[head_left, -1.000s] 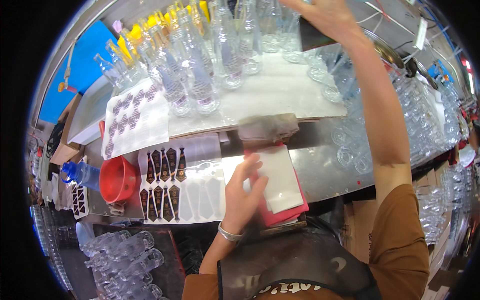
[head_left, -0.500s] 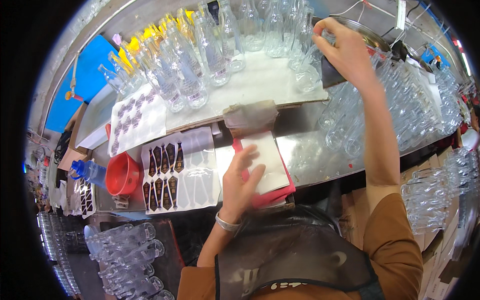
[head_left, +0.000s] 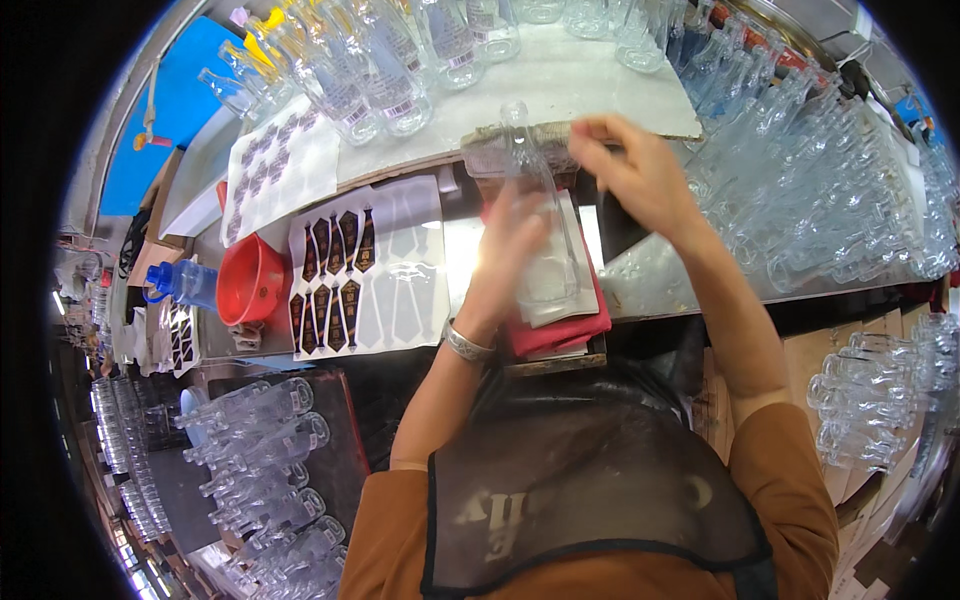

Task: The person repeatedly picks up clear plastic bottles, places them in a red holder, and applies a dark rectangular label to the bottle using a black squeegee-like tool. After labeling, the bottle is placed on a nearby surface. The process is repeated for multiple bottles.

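A clear glass bottle point(head_left: 548, 275) lies tilted on a white pad over a folded red cloth point(head_left: 565, 333). Its neck rests on a cloth-wrapped block point(head_left: 485, 155). My left hand point(head_left: 510, 240) overlaps the bottle's left side, its fingers smeared by motion, so its grip is unclear. Just right of the bottle's neck, my right hand point(head_left: 630, 170) is apart from it, with bent fingers, a gap between thumb and fingers, and nothing visible in it. Left of them lies a sheet of dark tie-shaped labels point(head_left: 335, 260), some spots on it bare.
Standing bottles point(head_left: 380, 70) crowd the white-topped shelf behind, beside another label sheet point(head_left: 275, 175). A red bowl point(head_left: 250, 282) and a blue-capped plastic jug point(head_left: 185, 283) sit at left. Many bottles lie piled point(head_left: 810, 180) at right; more lie lower left point(head_left: 260, 440) and lower right point(head_left: 865, 400).
My right hand has come from the shelf's back right toward the middle. A bottle now lies on the pad, and my left hand has moved up over it. The view has shifted.
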A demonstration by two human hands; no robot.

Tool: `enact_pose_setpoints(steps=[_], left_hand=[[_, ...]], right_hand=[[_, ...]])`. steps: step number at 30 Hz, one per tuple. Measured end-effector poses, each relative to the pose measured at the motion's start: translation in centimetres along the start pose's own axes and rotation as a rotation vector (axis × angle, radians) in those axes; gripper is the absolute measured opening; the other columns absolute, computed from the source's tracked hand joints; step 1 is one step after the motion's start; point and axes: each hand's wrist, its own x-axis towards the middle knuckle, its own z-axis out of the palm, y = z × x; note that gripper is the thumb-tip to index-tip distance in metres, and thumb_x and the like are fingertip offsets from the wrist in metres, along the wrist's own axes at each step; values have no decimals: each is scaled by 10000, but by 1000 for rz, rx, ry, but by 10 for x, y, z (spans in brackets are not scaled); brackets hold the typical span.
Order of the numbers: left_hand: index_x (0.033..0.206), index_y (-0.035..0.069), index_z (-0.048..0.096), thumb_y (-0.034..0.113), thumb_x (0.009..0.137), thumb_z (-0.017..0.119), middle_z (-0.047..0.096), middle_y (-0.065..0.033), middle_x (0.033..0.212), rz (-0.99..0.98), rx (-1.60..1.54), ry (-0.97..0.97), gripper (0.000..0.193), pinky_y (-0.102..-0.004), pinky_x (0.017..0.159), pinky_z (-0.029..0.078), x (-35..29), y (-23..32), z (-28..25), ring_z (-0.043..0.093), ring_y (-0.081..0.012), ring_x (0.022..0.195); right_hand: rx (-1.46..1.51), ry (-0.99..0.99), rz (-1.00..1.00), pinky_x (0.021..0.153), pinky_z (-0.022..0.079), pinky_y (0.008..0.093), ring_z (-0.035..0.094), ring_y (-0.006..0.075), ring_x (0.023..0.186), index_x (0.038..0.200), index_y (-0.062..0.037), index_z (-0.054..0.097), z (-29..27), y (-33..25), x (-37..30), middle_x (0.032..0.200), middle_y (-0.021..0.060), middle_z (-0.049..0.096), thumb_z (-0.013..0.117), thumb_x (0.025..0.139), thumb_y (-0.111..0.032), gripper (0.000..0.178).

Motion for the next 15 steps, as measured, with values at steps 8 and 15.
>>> enact_pose_setpoints(steps=[8, 15], left_hand=[[1509, -51, 328, 158, 920, 694, 436, -234, 1486, 359, 727, 173, 724, -395, 1054, 446, -37, 15, 3, 499, -304, 1333], [1529, -64, 278, 157, 992, 641, 395, -181, 1540, 44, 264, 17, 685, -377, 1103, 409, -39, -6, -5, 426, -277, 1408]], right_hand=[[193, -130, 233, 608, 482, 224, 547, 46, 648, 1331, 42, 567, 36, 41, -88, 1124, 70, 686, 628, 998, -226, 432], [-108, -36, 27, 562, 432, 254, 506, 84, 581, 1341, 16, 575, 33, 1, -99, 1074, 96, 647, 664, 955, -152, 430]])
